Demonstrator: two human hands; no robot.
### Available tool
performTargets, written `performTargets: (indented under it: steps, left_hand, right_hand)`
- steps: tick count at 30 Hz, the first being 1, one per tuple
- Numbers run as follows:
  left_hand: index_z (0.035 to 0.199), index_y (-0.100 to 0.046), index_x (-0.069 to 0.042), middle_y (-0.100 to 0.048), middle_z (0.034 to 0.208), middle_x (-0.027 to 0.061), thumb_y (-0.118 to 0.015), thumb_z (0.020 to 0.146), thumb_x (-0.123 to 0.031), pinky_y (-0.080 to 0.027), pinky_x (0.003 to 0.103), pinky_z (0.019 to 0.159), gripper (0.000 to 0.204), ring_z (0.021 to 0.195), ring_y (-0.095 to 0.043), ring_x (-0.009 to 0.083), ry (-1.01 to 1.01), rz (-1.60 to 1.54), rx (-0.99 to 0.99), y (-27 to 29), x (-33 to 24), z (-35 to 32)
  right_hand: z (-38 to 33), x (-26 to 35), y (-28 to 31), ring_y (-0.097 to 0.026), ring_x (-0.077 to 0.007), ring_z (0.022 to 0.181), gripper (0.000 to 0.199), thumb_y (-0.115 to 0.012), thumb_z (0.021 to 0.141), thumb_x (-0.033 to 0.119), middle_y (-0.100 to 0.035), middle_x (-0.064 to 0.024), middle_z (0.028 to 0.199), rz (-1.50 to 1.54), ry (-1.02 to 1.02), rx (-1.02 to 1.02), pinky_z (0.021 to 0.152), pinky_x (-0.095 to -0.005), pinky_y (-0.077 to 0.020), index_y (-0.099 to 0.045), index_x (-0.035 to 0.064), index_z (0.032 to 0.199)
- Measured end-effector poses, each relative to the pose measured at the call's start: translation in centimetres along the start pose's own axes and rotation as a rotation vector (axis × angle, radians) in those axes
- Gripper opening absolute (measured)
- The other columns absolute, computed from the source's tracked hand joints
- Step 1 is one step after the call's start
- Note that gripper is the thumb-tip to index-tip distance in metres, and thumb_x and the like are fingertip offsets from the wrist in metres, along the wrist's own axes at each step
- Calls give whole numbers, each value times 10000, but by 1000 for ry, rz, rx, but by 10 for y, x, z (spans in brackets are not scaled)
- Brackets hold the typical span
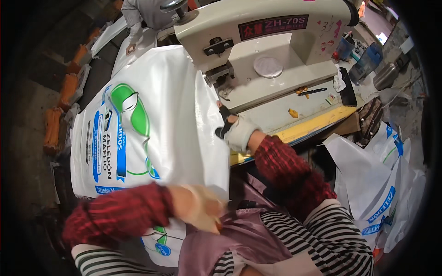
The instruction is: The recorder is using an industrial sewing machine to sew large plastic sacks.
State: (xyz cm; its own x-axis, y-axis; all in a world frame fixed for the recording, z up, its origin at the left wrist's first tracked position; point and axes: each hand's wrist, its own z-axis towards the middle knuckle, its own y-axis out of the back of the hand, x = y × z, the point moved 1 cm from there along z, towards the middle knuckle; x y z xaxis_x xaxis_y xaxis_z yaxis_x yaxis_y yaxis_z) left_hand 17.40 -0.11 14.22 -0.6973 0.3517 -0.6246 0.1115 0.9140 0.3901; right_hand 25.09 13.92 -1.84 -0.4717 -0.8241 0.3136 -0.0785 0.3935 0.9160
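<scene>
A large white woven sack with green and blue print lies across the left of the work table, its right edge running up to the needle head of a cream industrial sewing machine. My right hand, in a pale glove with black covers on its fingers, is closed at the sack's right edge just below the needle area. Low over the near part of the sack, by my lap, my left hand is also gloved and blurred by motion. Its fingers cannot be made out clearly.
More white printed sacks hang at the right. On the table lie a black phone, a black pen-like tool and yellow scraps. Blue containers stand far right. Another person's sleeve shows at the far left.
</scene>
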Motion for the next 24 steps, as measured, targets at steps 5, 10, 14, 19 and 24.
performTargets:
  steps: [5,10,14,19,24]
  left_hand:
    - [742,-667,-94,-636,754,122,-599,683,-353,-494,389,625,274,718,-617,317,105,315,-1,-20,-18,7]
    - [654,-652,-148,-597,608,61,-631,584,-253,-426,395,686,128,603,-587,270,833,583,-15,48,22,-108]
    - [823,-669,-148,-640,762,34,-609,674,-303,-422,409,770,223,786,-610,234,1065,682,149,77,-39,-91]
    - [822,-680,-101,-649,787,96,-640,660,-276,-499,389,629,242,783,-632,299,663,122,22,-31,-4,75]
    - [716,-668,-128,-640,738,83,-627,668,-289,-480,383,557,173,655,-611,300,108,334,47,-24,-41,88]
  right_hand:
    - [-71,59,17,-471,-321,1130,551,-482,731,433,-542,-192,1140,360,-421,319,933,-380,-363,-547,81,1149]
    - [-60,54,35,-578,-323,965,482,-431,779,330,-603,-185,1015,393,-456,23,845,-392,-435,-480,164,1229]
    - [-1,10,17,-591,-337,889,659,-483,754,285,-617,-172,952,251,-481,-41,767,-378,-478,-238,229,1364]
    - [1,3,-4,-540,-336,990,665,-530,763,281,-543,-214,1106,812,-343,-494,836,-371,-429,-258,185,1363]
    - [-77,55,-8,-468,-349,1099,627,-484,799,259,-461,-226,1219,854,-316,-409,911,-357,-377,-253,92,1357]
